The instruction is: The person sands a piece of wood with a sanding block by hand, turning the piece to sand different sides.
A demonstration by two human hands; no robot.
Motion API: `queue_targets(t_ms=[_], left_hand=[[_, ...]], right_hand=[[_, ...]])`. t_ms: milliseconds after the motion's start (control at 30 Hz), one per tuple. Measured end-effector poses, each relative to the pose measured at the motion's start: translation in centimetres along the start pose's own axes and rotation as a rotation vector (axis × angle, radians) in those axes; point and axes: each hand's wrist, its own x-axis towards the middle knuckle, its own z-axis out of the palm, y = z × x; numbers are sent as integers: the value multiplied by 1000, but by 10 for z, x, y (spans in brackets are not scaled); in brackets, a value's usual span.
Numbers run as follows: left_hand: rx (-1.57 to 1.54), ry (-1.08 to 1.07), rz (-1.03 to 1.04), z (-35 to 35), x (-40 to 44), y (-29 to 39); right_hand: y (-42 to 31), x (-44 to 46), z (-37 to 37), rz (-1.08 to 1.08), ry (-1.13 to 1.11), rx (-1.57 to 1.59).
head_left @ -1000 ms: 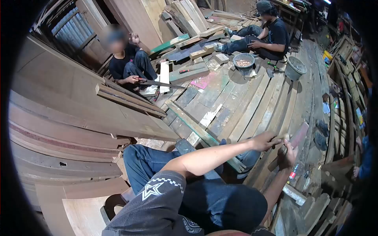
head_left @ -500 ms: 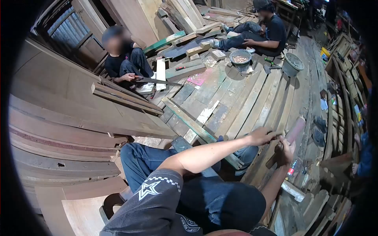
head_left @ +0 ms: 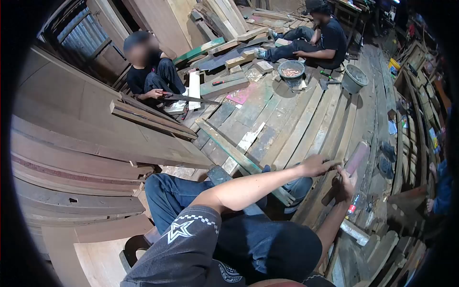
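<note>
My right hand (head_left: pixel 346 184) is closed around a long mauve block (head_left: pixel 357 158) whose far end slants up and to the right. I cannot tell whether it is bare wood or wrapped in something. My left hand (head_left: pixel 319 166) reaches across to it, its fingers pinched together close to the right thumb; what they hold, if anything, is too small to make out. Both hands are above the plank floor (head_left: pixel 306 143), just beyond my bent knees.
One person at left holds a handsaw (head_left: pixel 191 98) by a white board (head_left: pixel 194 90). Another sits at the back near two buckets (head_left: pixel 291 72). A green-edged plank (head_left: pixel 229 146) lies ahead. Stacked boards (head_left: pixel 81 165) stand left; sandals (head_left: pixel 386 167) and a bottle (head_left: pixel 354 204) lie right.
The hands and the mauve block stay nearly in place. At the back, the seated person's one hand has risen toward the head.
</note>
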Motion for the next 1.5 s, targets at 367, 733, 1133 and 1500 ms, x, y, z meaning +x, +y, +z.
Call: queue_targets(t_ms=[367,733,1133,1500], left_hand=[[51,50,48,3,5,-10],[20,142,652,-31,-49,131],[-971,-1078,1142,-15,-145,271],[-597,-888,1072,-8,-145,245]], right_hand=[[2,-1,5,-23,46,48],[22,18,-23,-60,192,173],[21,13,-21,-78,164,131],[11,13,-21,-70,94,74]])
